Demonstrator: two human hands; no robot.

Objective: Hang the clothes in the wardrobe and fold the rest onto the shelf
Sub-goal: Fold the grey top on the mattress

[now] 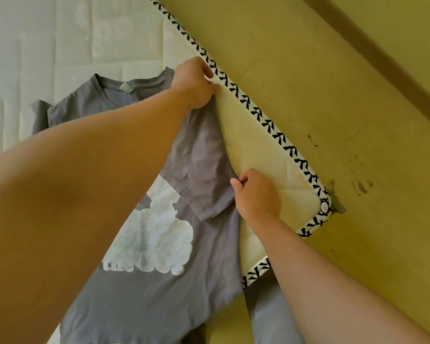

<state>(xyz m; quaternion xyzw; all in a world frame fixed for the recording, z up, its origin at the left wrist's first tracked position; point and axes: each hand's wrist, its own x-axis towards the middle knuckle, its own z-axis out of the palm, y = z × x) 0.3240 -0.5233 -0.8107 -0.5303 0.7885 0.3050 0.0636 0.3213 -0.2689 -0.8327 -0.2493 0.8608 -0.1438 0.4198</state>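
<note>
A grey T-shirt point(144, 289) with a white cloud print lies face up on a white quilted mattress point(60, 40). Its right sleeve is folded in over the chest. My left hand point(196, 83) pinches the shirt's right shoulder near the mattress edge. Lower down, my right hand point(256, 194) pinches the side edge of the same folded part, beside the sleeve hem. The collar with its label points toward the far side. My left forearm hides part of the print.
The mattress edge carries black-and-white patterned piping point(256, 112) that runs diagonally and turns a corner at the right. Beyond it lies a yellowish floor point(333, 70) with dark marks. A grey trouser leg point(266, 314) shows at the bottom.
</note>
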